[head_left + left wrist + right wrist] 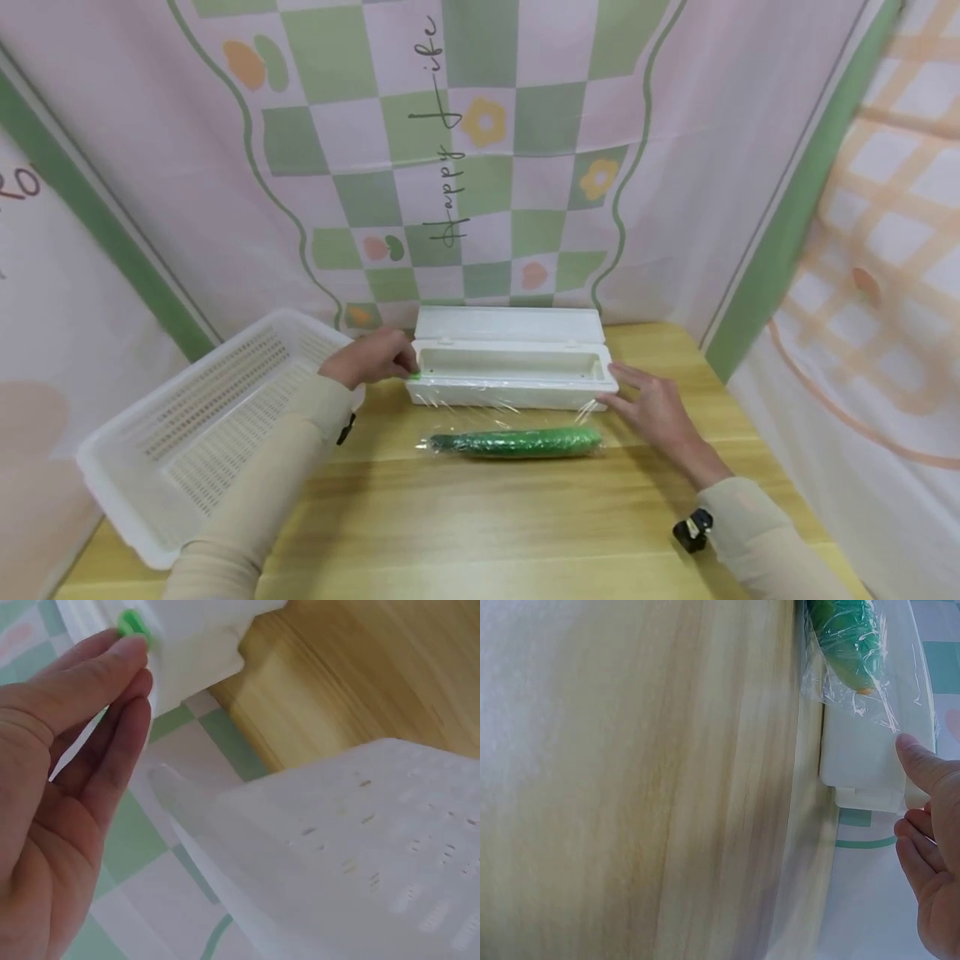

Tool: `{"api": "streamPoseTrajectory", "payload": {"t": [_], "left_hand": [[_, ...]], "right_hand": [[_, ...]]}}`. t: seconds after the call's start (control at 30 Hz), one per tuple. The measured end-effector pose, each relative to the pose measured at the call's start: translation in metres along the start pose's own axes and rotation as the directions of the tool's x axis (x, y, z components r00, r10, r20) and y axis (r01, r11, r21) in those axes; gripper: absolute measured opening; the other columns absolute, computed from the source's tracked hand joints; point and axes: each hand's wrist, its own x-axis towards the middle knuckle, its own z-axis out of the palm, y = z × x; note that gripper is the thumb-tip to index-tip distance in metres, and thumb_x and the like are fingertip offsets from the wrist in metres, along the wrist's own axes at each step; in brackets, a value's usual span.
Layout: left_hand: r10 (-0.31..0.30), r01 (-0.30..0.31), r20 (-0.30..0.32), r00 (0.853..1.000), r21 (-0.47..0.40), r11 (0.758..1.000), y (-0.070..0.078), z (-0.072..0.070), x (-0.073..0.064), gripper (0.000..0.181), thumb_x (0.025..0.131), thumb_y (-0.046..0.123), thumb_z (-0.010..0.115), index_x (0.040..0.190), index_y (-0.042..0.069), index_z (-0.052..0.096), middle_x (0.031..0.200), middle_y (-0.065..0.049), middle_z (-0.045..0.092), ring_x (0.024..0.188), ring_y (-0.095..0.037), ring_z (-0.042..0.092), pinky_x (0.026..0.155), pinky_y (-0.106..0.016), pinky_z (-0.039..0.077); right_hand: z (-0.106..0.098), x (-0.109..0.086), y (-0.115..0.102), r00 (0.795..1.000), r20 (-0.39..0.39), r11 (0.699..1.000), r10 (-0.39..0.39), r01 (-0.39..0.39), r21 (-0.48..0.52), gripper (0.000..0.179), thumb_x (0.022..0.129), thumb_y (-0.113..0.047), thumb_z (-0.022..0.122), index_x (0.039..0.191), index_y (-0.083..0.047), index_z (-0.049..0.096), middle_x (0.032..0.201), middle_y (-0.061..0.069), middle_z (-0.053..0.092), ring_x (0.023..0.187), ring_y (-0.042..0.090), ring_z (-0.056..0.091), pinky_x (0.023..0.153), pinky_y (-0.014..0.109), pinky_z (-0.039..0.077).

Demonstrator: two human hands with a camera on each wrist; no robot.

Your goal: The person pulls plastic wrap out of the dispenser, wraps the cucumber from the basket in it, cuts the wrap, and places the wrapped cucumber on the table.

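A white cling film dispenser (517, 395) with its lid raised stands at the back of the table. From its front, clear film (480, 412) stretches down to a green cucumber (517, 442) wrapped in film on the tabletop. My left hand (375, 357) pinches a small green slider cutter (133, 625) at the dispenser's left end. At the opposite end, my right hand (651, 410) holds the dispenser's corner, thumb on the front edge by the film and fingers at the far side. In the right wrist view the cucumber's tip (855, 667) shows through crinkled film.
A white slotted plastic basket (116, 454) sits on the left of the table, under my left forearm. The wooden table (480, 533) ends at a checked fabric backdrop (480, 192) right behind the dispenser. More cloth hangs at both sides.
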Motion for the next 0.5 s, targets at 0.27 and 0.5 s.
{"api": "streamPoseTrajectory", "payload": {"t": [0.27, 0.5], "left_hand": [[0.014, -0.012, -0.017, 1.000, 0.134, 0.991, 0.008, 0.000, -0.005, 0.011, 0.089, -0.005, 0.078, 0.096, 0.003, 0.081, 0.093, -0.009, 0.079, 0.084, -0.019, 0.070, 0.078, -0.028, 0.062], [0.064, 0.009, -0.188, 0.980, 0.365, 0.931, 0.029, 0.003, -0.013, 0.011, 0.084, -0.003, 0.081, 0.091, 0.004, 0.078, 0.092, -0.011, 0.077, 0.083, -0.023, 0.072, 0.075, -0.033, 0.064]], "right_hand": [[-0.001, 0.004, 0.005, 1.000, 0.020, 1.000, -0.006, 0.006, 0.024, 0.060, 0.088, -0.026, 0.086, 0.137, 0.003, 0.066, 0.138, 0.025, 0.067, 0.034, 0.000, 0.030, 0.057, 0.027, 0.059], [-0.004, 0.006, 0.009, 0.999, 0.043, 0.999, -0.024, 0.023, 0.025, 0.061, 0.089, -0.029, 0.086, 0.138, 0.002, 0.065, 0.139, 0.023, 0.066, 0.085, 0.039, 0.077, 0.097, 0.059, 0.060]]}}
